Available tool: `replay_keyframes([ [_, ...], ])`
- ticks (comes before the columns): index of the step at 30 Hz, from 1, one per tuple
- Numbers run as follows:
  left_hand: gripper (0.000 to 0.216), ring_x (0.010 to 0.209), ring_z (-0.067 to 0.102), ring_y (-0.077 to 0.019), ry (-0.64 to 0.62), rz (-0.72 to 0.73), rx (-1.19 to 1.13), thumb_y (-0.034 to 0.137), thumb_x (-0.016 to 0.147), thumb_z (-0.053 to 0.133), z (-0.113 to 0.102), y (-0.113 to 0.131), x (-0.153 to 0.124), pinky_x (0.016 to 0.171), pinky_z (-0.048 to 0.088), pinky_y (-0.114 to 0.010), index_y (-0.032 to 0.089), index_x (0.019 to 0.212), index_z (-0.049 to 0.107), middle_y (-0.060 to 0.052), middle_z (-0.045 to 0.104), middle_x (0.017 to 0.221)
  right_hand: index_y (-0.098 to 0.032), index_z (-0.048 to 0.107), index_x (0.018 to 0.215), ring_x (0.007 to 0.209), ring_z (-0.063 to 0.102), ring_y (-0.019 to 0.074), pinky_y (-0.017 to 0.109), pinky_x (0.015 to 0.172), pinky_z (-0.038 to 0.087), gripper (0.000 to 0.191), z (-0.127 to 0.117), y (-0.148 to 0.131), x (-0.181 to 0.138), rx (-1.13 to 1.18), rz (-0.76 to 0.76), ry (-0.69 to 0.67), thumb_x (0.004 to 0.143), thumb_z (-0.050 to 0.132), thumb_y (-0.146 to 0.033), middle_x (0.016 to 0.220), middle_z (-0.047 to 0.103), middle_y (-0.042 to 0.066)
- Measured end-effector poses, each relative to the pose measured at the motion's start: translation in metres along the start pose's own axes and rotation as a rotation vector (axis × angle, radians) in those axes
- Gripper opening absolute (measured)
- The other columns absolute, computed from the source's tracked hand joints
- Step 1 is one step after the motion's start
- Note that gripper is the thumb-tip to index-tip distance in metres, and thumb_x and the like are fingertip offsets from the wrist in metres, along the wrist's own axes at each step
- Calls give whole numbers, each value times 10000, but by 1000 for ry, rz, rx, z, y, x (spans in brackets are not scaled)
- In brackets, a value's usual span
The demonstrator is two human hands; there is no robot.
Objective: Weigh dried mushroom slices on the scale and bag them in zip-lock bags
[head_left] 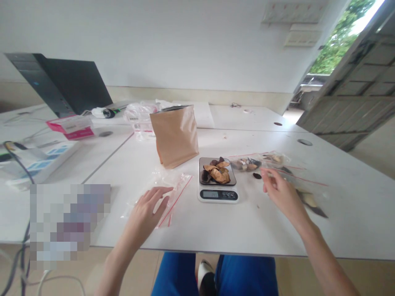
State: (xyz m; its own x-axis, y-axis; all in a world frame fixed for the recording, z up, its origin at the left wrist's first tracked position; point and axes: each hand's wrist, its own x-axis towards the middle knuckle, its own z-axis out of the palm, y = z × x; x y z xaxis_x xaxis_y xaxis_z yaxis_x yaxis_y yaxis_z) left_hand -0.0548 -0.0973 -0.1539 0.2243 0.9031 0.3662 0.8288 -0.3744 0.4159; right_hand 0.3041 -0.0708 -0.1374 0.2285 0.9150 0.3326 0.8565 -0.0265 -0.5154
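A white digital kitchen scale (pixel 217 195) stands on the table in front of me. Curled dried slices (pixel 219 174), tan and dark brown, are heaped on its pan. My left hand (pixel 152 203) hovers at or rests on clear zip bags (pixel 177 193) with red seal lines, its thumb and fingers apart. Right of the scale, my right hand (pixel 273 184) has loosely bent fingers with nothing visible in them. A single dark slice (pixel 256 176) lies just left of its fingertips. Behind and beside that hand are filled zip bags (pixel 248 163) of similar pieces.
An upright brown paper pouch (pixel 175 137) stands behind the scale, its top open. Crumpled clear plastic (pixel 138 117), a pink and white box (pixel 74 126), a power strip (pixel 46 162) and a black computer tower (pixel 68 84) occupy the left. Cables hang over the table's front left edge.
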Motion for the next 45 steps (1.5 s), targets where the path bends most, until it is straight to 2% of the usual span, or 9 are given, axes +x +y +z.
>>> replay_keyframes([
  [5,266,864,621,-194,-82,-28,26,346,892,413,16,0,3,801,498,-359,234,1029,612,-43,651,1005,-176,600,968,545,572,176,270,546,402,398,10,-2,1,5,-28,-81,862,339,-457,639,598,37],
  [9,266,928,586,-216,-83,-27,-13,312,884,429,28,-7,-2,846,477,-392,222,1062,605,-68,628,1040,-192,615,972,709,610,206,283,586,406,262,18,5,10,-264,-42,-60,854,425,-329,854,629,77],
  [13,267,956,561,-224,-71,-58,-40,302,876,440,29,-9,-7,871,455,-408,226,1078,597,-68,611,1076,-157,617,1029,759,620,229,303,570,405,256,24,12,17,-506,-21,-148,859,472,-283,1057,583,137],
  [18,274,981,547,-228,-71,-71,-55,300,887,419,29,-8,-9,891,436,-419,234,1090,590,-63,604,1085,-162,625,1001,772,622,220,290,554,393,213,24,14,17,-540,-20,-163,865,486,-248,1038,591,115],
  [26,279,1002,538,-237,-88,-98,-92,309,888,415,32,-11,-10,897,428,-431,238,1098,584,-58,597,1116,-202,639,786,695,616,196,268,527,374,133,18,4,18,-328,-180,-3,811,513,-235,859,659,52],
  [29,282,1006,536,-240,-103,-104,-95,310,891,406,31,-11,-10,895,428,-435,240,1098,584,-55,599,1115,-205,637,827,691,616,175,265,584,420,146,16,-13,16,-63,-300,60,819,507,-271,804,663,28],
  [32,276,1002,542,-238,-101,-101,-89,301,887,414,30,-9,-9,885,438,-422,245,1095,587,-52,603,1110,-197,644,856,686,613,172,273,618,438,187,22,-28,15,15,-355,82,838,483,-291,789,642,35],
  [39,288,1014,530,-246,-118,-118,-79,299,894,399,30,-9,-10,892,425,-441,240,1113,576,-57,592,1127,-209,669,856,629,582,156,274,581,428,206,40,-36,20,61,-370,-162,835,482,-293,822,642,37],
  [45,317,1017,516,-247,-129,-107,-69,326,912,363,33,-11,-11,896,412,-453,238,1145,558,-62,577,1143,-167,605,1005,444,442,109,261,458,381,396,28,-4,16,261,-155,-119,875,378,-464,794,636,59],
])
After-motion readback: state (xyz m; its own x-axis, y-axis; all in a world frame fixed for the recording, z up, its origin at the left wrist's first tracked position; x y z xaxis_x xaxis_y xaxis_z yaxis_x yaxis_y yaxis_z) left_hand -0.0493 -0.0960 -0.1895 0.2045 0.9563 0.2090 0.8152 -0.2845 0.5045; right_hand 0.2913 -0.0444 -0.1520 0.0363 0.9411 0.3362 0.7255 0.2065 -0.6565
